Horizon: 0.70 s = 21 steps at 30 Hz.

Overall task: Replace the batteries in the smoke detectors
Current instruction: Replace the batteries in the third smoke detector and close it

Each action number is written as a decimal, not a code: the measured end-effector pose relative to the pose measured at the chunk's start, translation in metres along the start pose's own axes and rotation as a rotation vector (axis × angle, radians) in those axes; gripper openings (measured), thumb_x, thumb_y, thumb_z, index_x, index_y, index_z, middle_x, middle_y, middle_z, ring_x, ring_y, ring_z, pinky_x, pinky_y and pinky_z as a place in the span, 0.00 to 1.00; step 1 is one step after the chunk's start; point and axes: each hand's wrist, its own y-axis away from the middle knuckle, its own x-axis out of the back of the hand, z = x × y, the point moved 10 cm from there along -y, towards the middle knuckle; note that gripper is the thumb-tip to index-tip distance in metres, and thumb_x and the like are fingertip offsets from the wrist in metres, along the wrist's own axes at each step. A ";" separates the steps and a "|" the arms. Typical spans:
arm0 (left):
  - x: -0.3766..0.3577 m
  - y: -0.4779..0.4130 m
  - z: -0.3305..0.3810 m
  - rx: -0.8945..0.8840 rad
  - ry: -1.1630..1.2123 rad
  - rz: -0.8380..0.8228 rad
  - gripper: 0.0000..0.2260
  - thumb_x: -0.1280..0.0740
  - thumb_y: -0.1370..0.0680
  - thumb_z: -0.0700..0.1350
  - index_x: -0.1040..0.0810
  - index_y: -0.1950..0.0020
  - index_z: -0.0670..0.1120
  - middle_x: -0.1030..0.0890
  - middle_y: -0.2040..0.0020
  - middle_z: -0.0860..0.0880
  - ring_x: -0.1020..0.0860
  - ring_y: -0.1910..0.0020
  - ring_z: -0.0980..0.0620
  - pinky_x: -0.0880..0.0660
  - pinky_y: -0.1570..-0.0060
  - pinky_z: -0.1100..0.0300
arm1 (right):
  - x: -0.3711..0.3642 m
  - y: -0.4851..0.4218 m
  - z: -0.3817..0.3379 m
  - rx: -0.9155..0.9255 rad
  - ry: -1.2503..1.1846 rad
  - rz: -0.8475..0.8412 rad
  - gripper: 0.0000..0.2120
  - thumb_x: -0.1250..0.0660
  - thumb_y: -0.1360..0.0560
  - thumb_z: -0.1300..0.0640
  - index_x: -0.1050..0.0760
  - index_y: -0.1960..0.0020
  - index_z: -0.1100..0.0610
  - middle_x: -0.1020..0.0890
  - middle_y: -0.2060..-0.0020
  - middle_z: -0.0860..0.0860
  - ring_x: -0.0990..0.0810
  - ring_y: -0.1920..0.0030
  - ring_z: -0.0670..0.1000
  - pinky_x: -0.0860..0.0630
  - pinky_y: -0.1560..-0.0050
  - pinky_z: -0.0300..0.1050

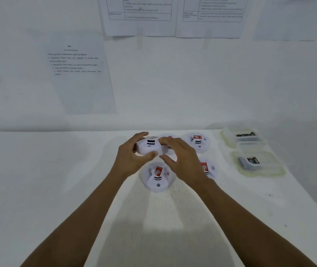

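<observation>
1. At the middle of a white table (38,170), viewed from a head-worn camera, a person's two bare forearms reach forward and meet around one round, white smoke detector (150,147).
2. The left hand (132,158) grips the smoke detector, with fingers curled over its far edge and the thumb on its near rim. It appears lifted clear of the table.
3. The right hand (182,157) curves against its right side, with thumb and fingers spread apart. Blur hides whether this hand grips or only touches.
4. The smoke detector lies straight ahead between the hands, equally near to both. It is a disc with no long axis, so the next move is probably to twist it or turn it over to reach the battery bay.
5. Other detectors rest on the table. The nearest detector (158,176) is just below the hands, the far detector (198,143) is to the right, one is mostly hidden behind the held one, and one is partly covered by the right wrist.
6. Well apart on the right sit the far tub (240,134) and the near tub (255,162). Both hold batteries, and I cannot tell fresh ones from spent. The right hand is nearer to them.
7. The text on the wall papers (80,74) is unreadable.
</observation>
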 end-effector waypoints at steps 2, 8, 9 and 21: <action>0.000 0.001 0.001 0.035 0.030 0.011 0.26 0.23 0.30 0.52 0.25 0.34 0.51 0.19 0.42 0.54 0.21 0.44 0.58 0.22 0.44 0.61 | 0.010 0.000 0.007 -0.066 -0.072 0.048 0.19 0.26 0.27 0.56 0.23 0.38 0.55 0.17 0.45 0.47 0.21 0.51 0.42 0.25 0.49 0.31; -0.019 0.018 0.007 0.050 0.000 -0.139 0.44 0.21 0.34 0.52 0.40 0.23 0.53 0.31 0.29 0.61 0.31 0.33 0.68 0.31 0.38 0.72 | 0.025 0.014 0.044 -0.536 -0.666 0.105 0.23 0.25 0.28 0.59 0.25 0.35 0.50 0.17 0.52 0.50 0.15 0.57 0.48 0.18 0.52 0.43; -0.024 0.020 0.010 0.044 -0.005 -0.155 0.47 0.20 0.35 0.51 0.42 0.22 0.54 0.32 0.29 0.62 0.33 0.34 0.70 0.33 0.39 0.74 | 0.023 0.018 0.048 -0.597 -0.753 0.086 0.23 0.25 0.27 0.60 0.24 0.35 0.48 0.19 0.49 0.53 0.15 0.56 0.50 0.17 0.53 0.47; -0.039 0.019 0.040 -0.067 -0.009 -0.241 0.46 0.17 0.42 0.45 0.37 0.29 0.55 0.28 0.37 0.66 0.29 0.36 0.64 0.27 0.42 0.69 | 0.026 0.030 0.033 -0.603 -0.892 -0.163 0.19 0.28 0.26 0.63 0.24 0.38 0.52 0.21 0.43 0.58 0.15 0.51 0.56 0.17 0.55 0.50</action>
